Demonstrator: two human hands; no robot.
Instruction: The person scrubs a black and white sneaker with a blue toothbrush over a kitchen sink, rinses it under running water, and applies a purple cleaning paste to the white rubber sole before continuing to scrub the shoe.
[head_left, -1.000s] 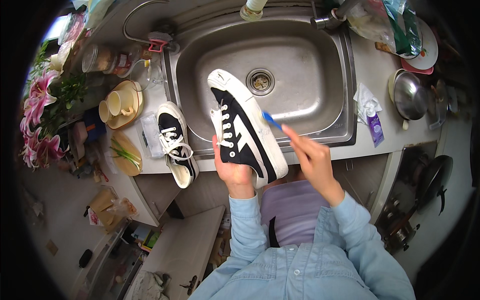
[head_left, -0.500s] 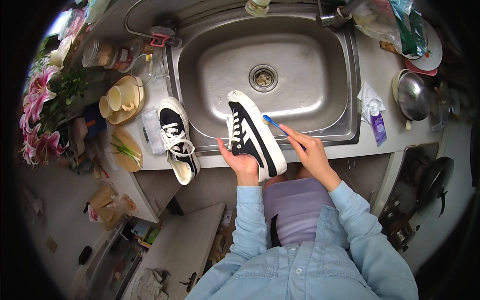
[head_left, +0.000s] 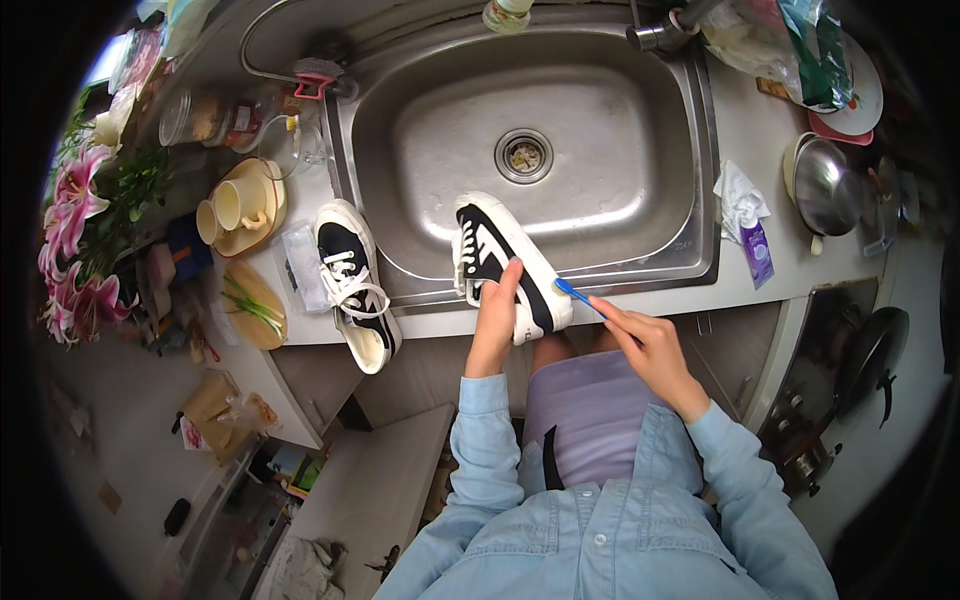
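While a black and white sneaker (head_left: 505, 262) is propped across the front edge of the steel sink (head_left: 440, 110), it is gripped by the left hand (head_left: 497, 312), whose fingers are curled over the shoe's upper side with the fingertips reaching toward the laces. The shoe's toe is pointed away from that hand, into the basin, and its heel end is overhanging the counter edge just beside the palm. A blue toothbrush (head_left: 578, 296) is pinched in the right hand (head_left: 648, 345), which is closed around the handle; the brush head is set against the white sole at the heel end of the held shoe, just beyond the right fingertips.

Well to the outer side of the left hand, a second sneaker (head_left: 357, 282) of the same colours is lying on the counter with its laces up, apart from the held one. Farther out from that hand, a round tray with cream cups (head_left: 238, 207) and pink lilies (head_left: 75, 250) are seen. Beyond the held shoe, the sink drain (head_left: 523, 154) is visible in the middle of the basin. On the far side of the right hand, a crumpled white cloth (head_left: 738, 195) and a steel bowl (head_left: 828, 186) are resting on the counter.
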